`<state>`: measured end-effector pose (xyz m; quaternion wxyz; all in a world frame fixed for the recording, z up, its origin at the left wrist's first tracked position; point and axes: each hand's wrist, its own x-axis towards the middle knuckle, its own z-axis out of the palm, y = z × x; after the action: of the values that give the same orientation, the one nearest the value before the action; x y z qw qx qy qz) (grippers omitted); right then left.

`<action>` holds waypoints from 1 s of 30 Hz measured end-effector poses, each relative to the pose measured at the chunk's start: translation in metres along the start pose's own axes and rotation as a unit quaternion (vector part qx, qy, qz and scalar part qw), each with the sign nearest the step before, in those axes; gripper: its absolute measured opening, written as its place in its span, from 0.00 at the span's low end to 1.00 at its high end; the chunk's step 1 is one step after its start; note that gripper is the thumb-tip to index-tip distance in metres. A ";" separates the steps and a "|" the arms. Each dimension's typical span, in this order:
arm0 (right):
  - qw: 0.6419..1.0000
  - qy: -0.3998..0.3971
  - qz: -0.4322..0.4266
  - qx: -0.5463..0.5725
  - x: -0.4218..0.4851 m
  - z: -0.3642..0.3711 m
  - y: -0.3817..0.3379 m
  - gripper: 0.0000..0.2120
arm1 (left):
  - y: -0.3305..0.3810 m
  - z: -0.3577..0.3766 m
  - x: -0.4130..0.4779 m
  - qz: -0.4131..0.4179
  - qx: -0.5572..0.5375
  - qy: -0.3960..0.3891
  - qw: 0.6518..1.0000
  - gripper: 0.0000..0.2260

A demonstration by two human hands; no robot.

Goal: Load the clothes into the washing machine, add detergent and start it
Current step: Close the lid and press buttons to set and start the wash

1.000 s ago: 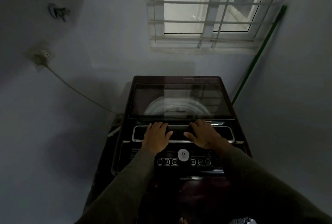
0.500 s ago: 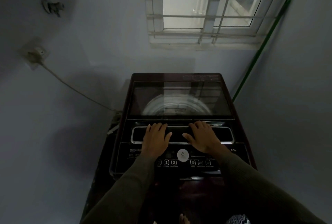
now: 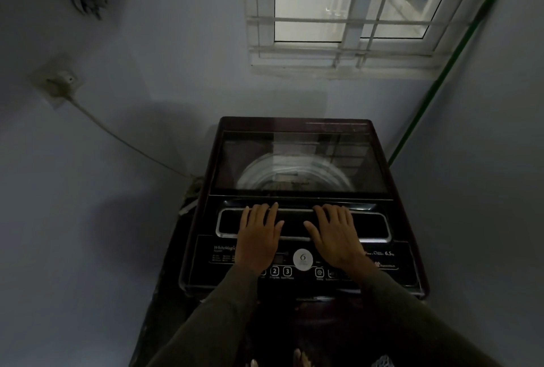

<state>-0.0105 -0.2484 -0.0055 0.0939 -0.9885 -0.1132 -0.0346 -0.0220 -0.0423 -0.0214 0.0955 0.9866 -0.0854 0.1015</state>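
One washing machine stands by the wall under one window. Its glass lid is down. Through the glass you can see one round drum, but it is too dark to tell what is inside. Two hands lie flat on the lid's front bar: the left hand and the right hand. Their fingers are straight and a little apart, holding nothing. One green stick leans in the corner.
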 end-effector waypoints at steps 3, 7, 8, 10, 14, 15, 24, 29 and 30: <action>1.000 -0.011 0.004 -0.002 -0.001 0.000 0.000 0.32 | 0.000 0.002 0.001 -0.003 -0.005 -0.007 1.000 0.23; 1.000 -0.006 0.011 0.007 0.000 0.002 -0.003 0.33 | 0.000 0.001 0.002 -0.017 -0.018 -0.011 1.000 0.25; 1.000 0.000 0.009 0.014 0.003 0.003 -0.005 0.33 | -0.001 0.000 0.002 -0.017 -0.018 -0.013 1.000 0.26; 0.999 0.017 -0.008 0.026 0.009 0.003 -0.011 0.33 | -0.004 -0.003 0.000 -0.020 -0.012 -0.018 1.000 0.28; 0.997 0.030 -0.059 0.048 0.027 0.000 -0.036 0.32 | -0.017 -0.016 -0.005 -0.068 -0.002 -0.005 0.998 0.29; 0.996 0.027 -0.072 0.052 0.033 0.000 -0.043 0.33 | -0.022 -0.020 -0.006 -0.080 0.003 0.002 0.997 0.29; 0.985 -0.015 -0.164 0.050 0.104 0.014 -0.120 0.38 | -0.124 -0.072 0.016 -0.159 0.048 0.011 0.986 0.27; 0.978 -0.021 -0.187 0.089 0.163 0.016 -0.195 0.42 | -0.217 -0.119 0.038 -0.170 0.124 0.028 0.977 0.28; 0.977 -0.016 -0.190 0.098 0.176 0.014 -0.213 0.40 | -0.237 -0.130 0.043 -0.177 0.142 0.034 0.973 0.28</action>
<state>0.1121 -0.0035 0.0346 0.1804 -0.9355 -0.3029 -0.0243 0.0397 0.2071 0.0727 -0.0262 0.9856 0.1087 0.1272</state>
